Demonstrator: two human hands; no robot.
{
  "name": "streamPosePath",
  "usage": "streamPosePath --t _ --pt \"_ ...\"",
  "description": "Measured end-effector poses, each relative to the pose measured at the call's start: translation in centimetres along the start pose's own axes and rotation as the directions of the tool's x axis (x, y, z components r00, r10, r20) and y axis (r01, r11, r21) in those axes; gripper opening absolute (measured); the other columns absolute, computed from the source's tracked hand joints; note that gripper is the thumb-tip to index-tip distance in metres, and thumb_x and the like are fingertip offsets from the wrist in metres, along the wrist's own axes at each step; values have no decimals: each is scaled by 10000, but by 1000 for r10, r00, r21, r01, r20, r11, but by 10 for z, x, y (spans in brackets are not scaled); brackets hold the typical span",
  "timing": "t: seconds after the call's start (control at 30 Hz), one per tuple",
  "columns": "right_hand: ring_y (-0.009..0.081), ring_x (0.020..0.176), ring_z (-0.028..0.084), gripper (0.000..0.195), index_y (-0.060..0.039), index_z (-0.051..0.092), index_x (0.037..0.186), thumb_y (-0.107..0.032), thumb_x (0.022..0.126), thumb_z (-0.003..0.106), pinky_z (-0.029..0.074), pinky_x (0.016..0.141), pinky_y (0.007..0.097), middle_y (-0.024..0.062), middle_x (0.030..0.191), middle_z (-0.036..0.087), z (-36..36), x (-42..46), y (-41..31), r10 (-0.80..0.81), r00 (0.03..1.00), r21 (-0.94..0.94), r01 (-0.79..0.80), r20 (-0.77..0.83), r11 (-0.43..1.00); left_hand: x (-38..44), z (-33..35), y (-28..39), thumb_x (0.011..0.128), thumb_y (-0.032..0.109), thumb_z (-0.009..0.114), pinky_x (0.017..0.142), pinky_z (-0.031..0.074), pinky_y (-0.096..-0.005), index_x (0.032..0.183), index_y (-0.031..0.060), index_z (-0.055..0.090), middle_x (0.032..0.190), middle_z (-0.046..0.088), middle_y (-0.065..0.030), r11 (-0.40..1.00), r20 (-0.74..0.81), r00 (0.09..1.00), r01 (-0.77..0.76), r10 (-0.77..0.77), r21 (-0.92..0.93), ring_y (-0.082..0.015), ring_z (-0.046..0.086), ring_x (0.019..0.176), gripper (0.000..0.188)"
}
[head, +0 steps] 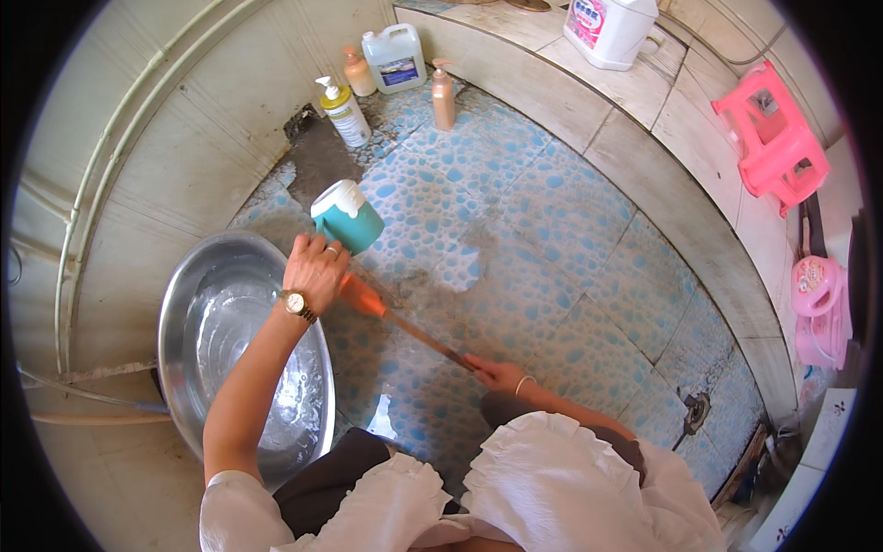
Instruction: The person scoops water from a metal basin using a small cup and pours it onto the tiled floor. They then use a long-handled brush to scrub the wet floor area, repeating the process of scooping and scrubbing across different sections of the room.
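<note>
My left hand (317,269), with a watch and a ring, grips the handle of a teal and white plastic cup (350,222), held tilted above the floor. My right hand (498,375) is closed around the end of a wooden stick (428,337) whose other end carries an orange part (363,295), blurred, just below my left hand. Whether that part is a brush head cannot be told. Under my left forearm stands a large round metal basin (241,345) with water in it. The blue and white patterned tile floor (538,255) has grey stains and a wet, shiny patch.
Pump bottles (345,117) and a translucent jug (394,62) stand at the far corner. A tiled ledge (621,138) curves along the right, bearing a white jug (607,31) and a pink plastic stool (776,138). A floor drain (697,408) lies at the lower right. Pipes (103,186) run along the left wall.
</note>
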State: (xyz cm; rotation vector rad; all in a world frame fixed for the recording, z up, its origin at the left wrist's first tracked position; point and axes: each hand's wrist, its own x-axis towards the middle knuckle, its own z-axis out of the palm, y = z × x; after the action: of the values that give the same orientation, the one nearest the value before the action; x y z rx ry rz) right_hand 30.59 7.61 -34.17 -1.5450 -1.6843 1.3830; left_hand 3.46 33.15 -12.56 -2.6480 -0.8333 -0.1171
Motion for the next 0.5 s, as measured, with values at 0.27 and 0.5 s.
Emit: streamPosePath --t 0.27,0.5 --pt "133 1029 551 376 -86 465 1299 -150 929 451 428 858 259 113 1221 553 -57 -174 82 535 552 416 -337 -640 845 -30 4 -5 676 75 564 785 362 -364 702 102 571 733 551 -30 996 -7 998 58 -59 -63 -204 518 785 38" --pt "222 1058 576 432 -125 384 1358 -104 927 395 453 833 315 123 1244 542 -102 -147 17 427 605 154 -451 -672 879 -47 12 -5 719 123 590 785 364 -374 701 101 572 721 556 -34 990 25 993 117 -115 -85 -215 520 770 33"
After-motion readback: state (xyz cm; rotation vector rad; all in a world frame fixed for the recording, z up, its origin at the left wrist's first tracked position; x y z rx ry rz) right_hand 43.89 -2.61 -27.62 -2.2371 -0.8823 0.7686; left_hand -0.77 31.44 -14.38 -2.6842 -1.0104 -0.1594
